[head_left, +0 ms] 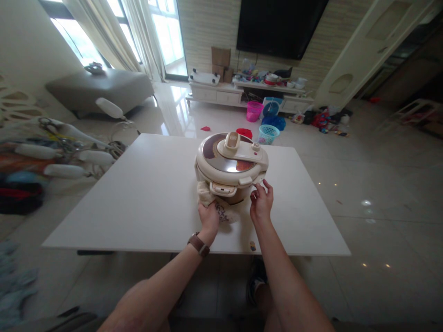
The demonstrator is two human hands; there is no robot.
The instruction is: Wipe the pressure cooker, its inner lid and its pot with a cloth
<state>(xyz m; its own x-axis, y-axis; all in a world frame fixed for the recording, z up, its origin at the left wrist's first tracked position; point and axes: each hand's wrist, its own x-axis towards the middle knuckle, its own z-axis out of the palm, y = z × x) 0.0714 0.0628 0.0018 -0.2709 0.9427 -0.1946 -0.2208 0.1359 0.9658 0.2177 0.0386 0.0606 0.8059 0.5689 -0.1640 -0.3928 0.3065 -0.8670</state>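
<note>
A cream electric pressure cooker (231, 159) stands on the white table, its lid on and its glossy dark top facing up. My left hand (208, 217) is closed on a pale cloth (206, 193) with dark print, pressed against the cooker's front left side below the rim. My right hand (262, 202) is at the cooker's front right side, close to a small tab under the lid rim. Its fingers are curled with the tips near the rim; whether they pinch anything is too small to tell.
The white table (148, 193) has a small sticker (252, 246) near its front edge. Beyond it are a teal basket (269, 133), a pink basket (254, 110) and a low cabinet (216, 95) bearing household items. A lamp-like fixture (65, 171) stands at the left.
</note>
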